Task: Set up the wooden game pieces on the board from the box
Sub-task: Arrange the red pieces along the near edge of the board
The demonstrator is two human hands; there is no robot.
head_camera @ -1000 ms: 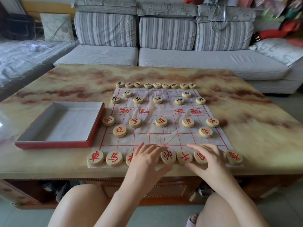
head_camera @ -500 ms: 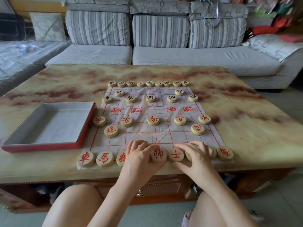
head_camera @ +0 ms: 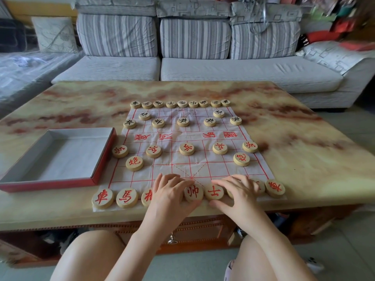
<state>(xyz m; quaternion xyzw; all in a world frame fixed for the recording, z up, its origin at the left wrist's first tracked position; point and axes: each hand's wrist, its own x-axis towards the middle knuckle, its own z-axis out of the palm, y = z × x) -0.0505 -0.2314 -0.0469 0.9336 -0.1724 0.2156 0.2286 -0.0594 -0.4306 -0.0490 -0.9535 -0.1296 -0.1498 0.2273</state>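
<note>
Clerk: Item one, nearest you: your left hand (head_camera: pixel 168 191). Its fingers lie nearly straight and a little spread over the near row, with the thumb against the near edge of the 帅 piece (head_camera: pixel 193 192). It pinches nothing that shows. It looks to be nudging the row into line.

Checker: Item two: your right hand (head_camera: pixel 239 191), likewise loose and spread. The fingertips lie over pieces they mostly hide, and the thumb stretches out just below the 士 piece (head_camera: pixel 214 192). Nothing is gripped. You bracket the row from both sides, I judge, so the discs close up evenly.

Clerk: Item three: wooden game pieces, pale flat discs with carved characters. The red-lettered set sits on your half. The 車 piece (head_camera: pixel 102 198) and 馬 piece (head_camera: pixel 127 197) are at the left end of the near row. Beyond them stand two cannons (head_camera: pixel 134 163) and five soldiers (head_camera: pixel 186 149).

Checker: Item four: board (head_camera: pixel 203 171), a creased white cloth with a red grid, lying on the marbled table (head_camera: pixel 304 159). The black-lettered pieces (head_camera: pixel 183 121) fill the far half, ending in a far row (head_camera: pixel 182 103) of nine.

Clerk: Item five: box (head_camera: pixel 60 183), red-walled, just left of the board. No piece shows inside it, so the set-up appears all but done and only straightening remains.

Checker: Farthest: striped sofa (head_camera: pixel 223 67).
</note>
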